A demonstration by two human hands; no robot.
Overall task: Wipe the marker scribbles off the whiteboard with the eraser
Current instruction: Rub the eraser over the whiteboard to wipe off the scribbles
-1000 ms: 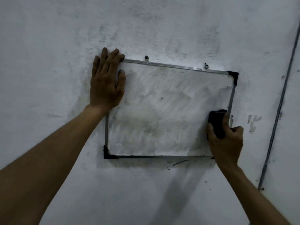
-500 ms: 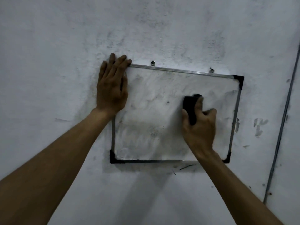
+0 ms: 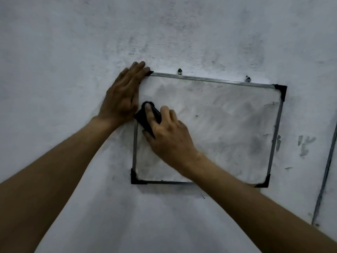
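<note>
A small whiteboard (image 3: 228, 125) with a metal frame and black corner caps hangs on the wall. Its surface is smeared grey, with a few dark specks and no clear scribbles. My left hand (image 3: 122, 95) lies flat over the board's upper left corner, fingers stretched out. My right hand (image 3: 169, 134) grips a black eraser (image 3: 144, 119) and presses it on the board near the left edge, right beside my left hand.
The board hangs from two small hooks (image 3: 179, 71) on a stained white wall (image 3: 73, 52). A thin grey conduit (image 3: 326, 170) runs down the wall at the right. Dark smudges (image 3: 304, 143) mark the wall right of the frame.
My right hand has swept the eraser across the board from the right edge to the left edge. My left hand stayed on the upper left corner.
</note>
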